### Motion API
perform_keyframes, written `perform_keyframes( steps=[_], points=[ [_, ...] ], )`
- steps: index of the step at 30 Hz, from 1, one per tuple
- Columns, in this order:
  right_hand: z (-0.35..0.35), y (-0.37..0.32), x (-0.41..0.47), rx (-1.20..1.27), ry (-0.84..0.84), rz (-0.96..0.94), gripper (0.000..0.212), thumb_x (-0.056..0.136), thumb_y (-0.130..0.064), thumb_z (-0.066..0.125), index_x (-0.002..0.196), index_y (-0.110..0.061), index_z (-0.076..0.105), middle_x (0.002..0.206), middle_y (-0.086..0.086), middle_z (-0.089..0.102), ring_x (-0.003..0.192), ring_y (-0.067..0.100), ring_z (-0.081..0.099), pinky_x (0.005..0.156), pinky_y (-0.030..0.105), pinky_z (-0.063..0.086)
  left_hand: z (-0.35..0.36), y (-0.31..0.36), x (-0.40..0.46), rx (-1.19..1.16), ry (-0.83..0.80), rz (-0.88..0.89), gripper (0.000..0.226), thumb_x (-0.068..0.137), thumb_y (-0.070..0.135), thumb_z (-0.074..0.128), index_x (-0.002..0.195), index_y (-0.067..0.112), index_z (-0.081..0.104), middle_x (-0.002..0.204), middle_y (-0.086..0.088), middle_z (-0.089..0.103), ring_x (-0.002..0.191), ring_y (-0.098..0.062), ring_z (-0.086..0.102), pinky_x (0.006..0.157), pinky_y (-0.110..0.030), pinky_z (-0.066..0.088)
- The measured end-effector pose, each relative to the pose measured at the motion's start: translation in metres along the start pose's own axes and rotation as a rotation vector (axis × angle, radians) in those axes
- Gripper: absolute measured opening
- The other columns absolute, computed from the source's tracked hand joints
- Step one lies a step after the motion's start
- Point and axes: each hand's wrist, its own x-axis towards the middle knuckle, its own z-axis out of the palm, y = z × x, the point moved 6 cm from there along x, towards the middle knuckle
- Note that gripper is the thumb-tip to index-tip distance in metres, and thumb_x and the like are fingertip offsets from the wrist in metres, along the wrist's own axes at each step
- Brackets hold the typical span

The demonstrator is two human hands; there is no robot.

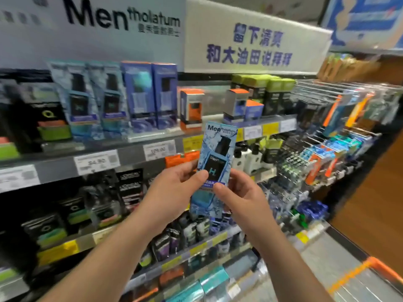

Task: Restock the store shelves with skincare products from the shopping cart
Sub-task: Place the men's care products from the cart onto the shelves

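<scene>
A tall light-blue Mentholatum Men box (216, 162) with a water-splash print stands upright in front of the shelves, held between both hands. My left hand (174, 188) grips its lower left side, thumb on the front. My right hand (242, 199) pinches its lower right edge, thumb on the front. Matching blue boxes (93, 101) stand on the top shelf (135, 153) at the upper left, with a gap further right beside orange-topped boxes (190, 107). An orange-rimmed shopping cart (357, 280) shows at the bottom right.
Lower shelves hold black and green tubes (72, 212) and small bottles. Pegs with hanging razors and packets (331, 149) fill the right side. Price tags (97, 162) line the shelf edges. A Mentholatum sign (122, 20) hangs overhead.
</scene>
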Motion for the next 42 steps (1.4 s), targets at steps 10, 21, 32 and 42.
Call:
perform_keyframes(
  steps=[10,21,32,42],
  points=[
    [0.103,-0.051,0.068,-0.05,-0.102,-0.154,0.03,0.092,-0.031,0.079,0.119,-0.04,0.071,0.11,0.021,0.071,0.099,0.035,0.072,0.082,0.058,0.061,-0.113,0.042,-0.011,0.29,0.309,0.147,0.031,0.103,0.044,0.056,0.133,0.051,0.063,0.108,0.038,0.07,0.101,0.016,0.064,0.096,-0.029,0.056],
    [0.179,-0.087,0.117,-0.16,-0.113,-0.256,0.044,0.092,-0.032,0.078,0.133,-0.03,0.062,0.107,-0.006,0.075,0.101,0.012,0.071,0.091,0.047,0.06,-0.185,0.048,-0.026,0.472,0.541,0.238,0.06,0.097,0.047,0.058,0.154,0.039,0.041,0.132,0.025,0.047,0.128,-0.003,0.047,0.108,-0.039,0.049],
    [0.235,-0.09,0.137,-0.245,-0.108,-0.293,0.033,0.093,-0.025,0.078,0.109,-0.044,0.056,0.102,-0.015,0.073,0.09,-0.004,0.068,0.087,0.032,0.06,-0.213,0.04,-0.027,0.583,0.6,0.183,0.08,0.098,0.046,0.055,0.165,0.033,0.012,0.142,0.023,0.047,0.137,-0.006,0.03,0.115,-0.03,0.034],
    [0.25,-0.074,0.147,-0.378,-0.115,-0.253,0.029,0.094,-0.027,0.074,0.122,-0.035,0.071,0.107,-0.018,0.076,0.101,0.005,0.072,0.089,0.041,0.061,-0.222,0.024,-0.021,0.604,0.595,0.1,0.086,0.098,0.049,0.055,0.165,0.029,0.004,0.165,0.013,0.03,0.148,-0.008,0.028,0.124,-0.036,0.03]
  ],
)
